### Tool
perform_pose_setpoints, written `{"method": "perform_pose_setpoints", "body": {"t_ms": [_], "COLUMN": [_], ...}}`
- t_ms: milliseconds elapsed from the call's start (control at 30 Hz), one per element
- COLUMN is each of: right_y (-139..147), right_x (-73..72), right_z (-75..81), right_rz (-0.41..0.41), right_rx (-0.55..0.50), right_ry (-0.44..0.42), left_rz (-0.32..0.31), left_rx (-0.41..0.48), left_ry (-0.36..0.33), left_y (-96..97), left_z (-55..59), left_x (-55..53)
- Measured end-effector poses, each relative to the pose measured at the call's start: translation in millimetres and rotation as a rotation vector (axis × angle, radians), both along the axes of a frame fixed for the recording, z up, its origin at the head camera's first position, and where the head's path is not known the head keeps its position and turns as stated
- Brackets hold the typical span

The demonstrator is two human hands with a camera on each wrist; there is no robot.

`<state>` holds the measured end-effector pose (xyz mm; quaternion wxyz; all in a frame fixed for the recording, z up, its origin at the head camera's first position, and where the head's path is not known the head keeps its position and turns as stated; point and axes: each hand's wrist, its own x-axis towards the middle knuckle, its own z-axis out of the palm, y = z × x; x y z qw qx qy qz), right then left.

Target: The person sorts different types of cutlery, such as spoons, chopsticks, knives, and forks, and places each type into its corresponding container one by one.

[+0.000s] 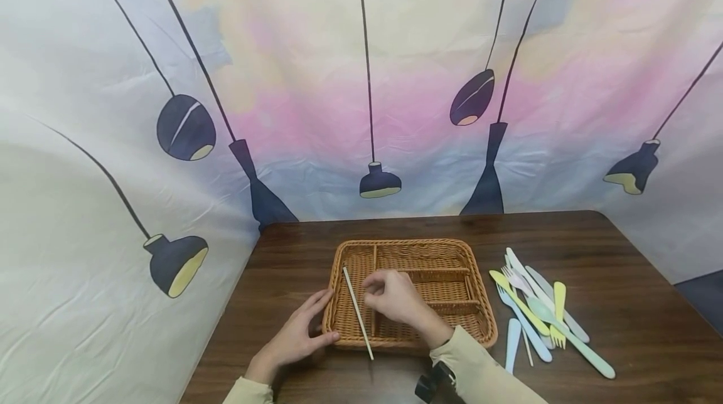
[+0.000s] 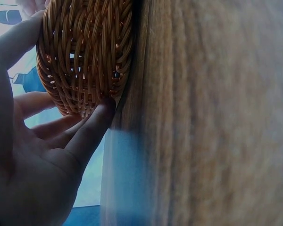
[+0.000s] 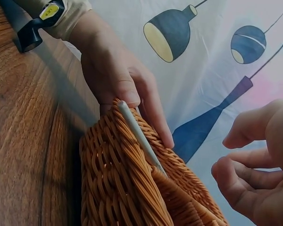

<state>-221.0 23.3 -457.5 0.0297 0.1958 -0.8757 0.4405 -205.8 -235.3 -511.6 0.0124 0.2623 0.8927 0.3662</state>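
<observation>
A brown wicker basket [image 1: 423, 243] with several compartments stands on the table. My left hand [image 1: 299, 332] rests against its left side, thumb by the near corner and fingers spread along the edge; in the left wrist view, fingers [image 2: 96, 127] touch the woven wall. A thin pale stick [image 1: 357, 313], [image 3: 140, 137] leans in the left compartment, its near end sticking out over the front rim. Above the basket, just right of the stick, my right hand [image 1: 398, 300] hovers with loosely bent fingers. In the right wrist view a gap shows between its thumb and fingers [image 3: 243, 129], with nothing held.
Right of the basket lies a loose pile of pastel cutlery: a green spoon [image 1: 576, 341], a yellow fork [image 1: 559, 313], a blue fork [image 1: 522, 322], several knives and another thin stick [image 1: 528, 347]. Behind the dark wooden table [image 1: 294, 253] hangs a cloth [image 1: 316, 96] printed with lamps.
</observation>
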Motion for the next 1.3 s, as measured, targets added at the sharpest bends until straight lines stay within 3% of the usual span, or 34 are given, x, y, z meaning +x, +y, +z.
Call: {"method": "perform_pose_setpoints", "body": {"t_ms": [333,833,1000,1300], "right_y": [10.6,50.2,70.5,117.0], "right_x": [0.7,0.1,0.5,3.2], "right_z": [6.3,24.2,30.0,30.6], "right_rz": [-0.010,-0.073,-0.118,-0.209], "right_rx": [-0.048,-0.094,-0.055,0.029], "right_ry": [0.009,0.039,0.074,0.112], "left_rz": [0.011,-0.011,-0.019,-0.018], "left_rx": [-0.023,0.016,0.042,0.015], "left_ry": [0.035,0.002,-0.024,0.005], "left_y": [0.7,-0.1,-1.0,-0.4], "left_z": [0.0,0.8,-0.8,-1.8], "left_x": [0.1,-0.3,-2.1,-1.9]}}
